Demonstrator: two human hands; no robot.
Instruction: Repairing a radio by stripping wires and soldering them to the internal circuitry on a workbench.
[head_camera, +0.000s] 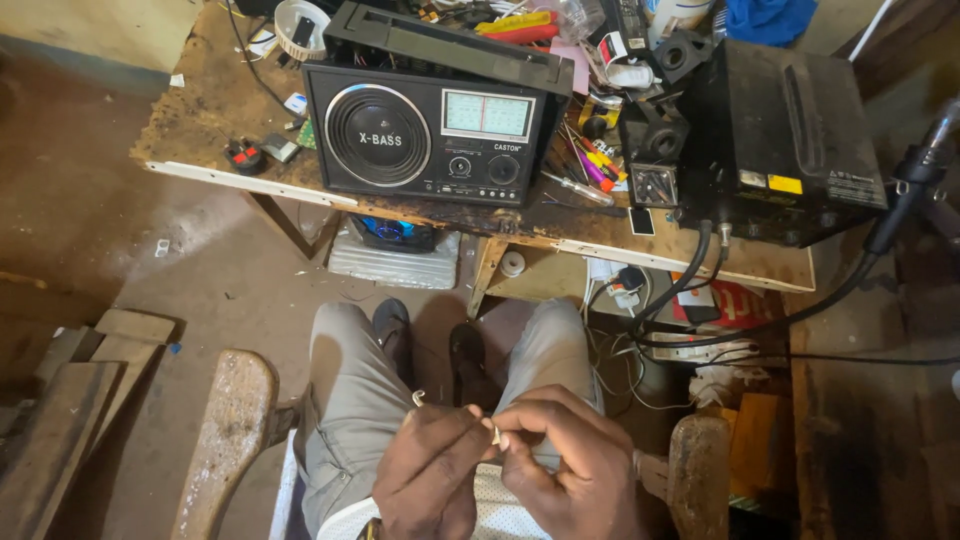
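Both my hands are low in the head view, over my lap in grey trousers. My left hand and my right hand meet at the fingertips, pinching a small pale part between them. A thin bit of metal or wire sticks up by my left fingers. What the small part is cannot be made out. A black portable radio with a round speaker stands on the worn wooden bench in front of me.
A large black box with thick cables stands at the bench's right end. Screwdrivers and small tools lie between it and the radio. Planks lie left on the floor. Cables and clutter sit under the bench. Wooden chair arms flank my legs.
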